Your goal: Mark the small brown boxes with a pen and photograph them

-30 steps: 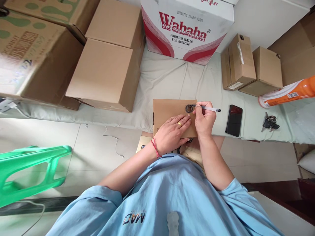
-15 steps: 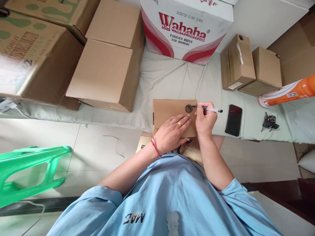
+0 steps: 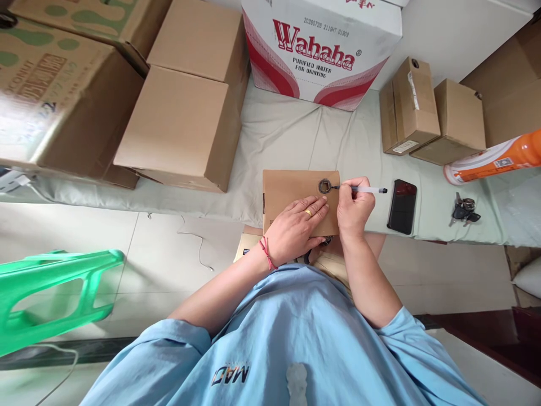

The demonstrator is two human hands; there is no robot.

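A brown cardboard box [image 3: 291, 183] lies in front of me at the edge of the cloth-covered surface. My left hand [image 3: 298, 225] rests flat on its top, fingers stretched out. Between the thumb and fingers of my right hand [image 3: 354, 210] is a pen [image 3: 367, 190] with a pale barrel and a dark end. Its tip points left, at the right rim of a dark-edged round hole [image 3: 325, 186] in the box top. Whether the tip touches the rim I cannot tell.
Right of my hand lie a black phone [image 3: 402, 206], keys [image 3: 465, 207] and an orange-and-white bottle [image 3: 494, 158]. Behind stand a Wahaha carton [image 3: 321, 56] and small brown boxes [image 3: 412, 107]; larger cartons [image 3: 173, 124] are at left. A green stool [image 3: 97, 282] stands on the floor.
My right hand and the pen have shifted slightly right and down, from the hole's upper right to its right side. The left hand stays on the box.
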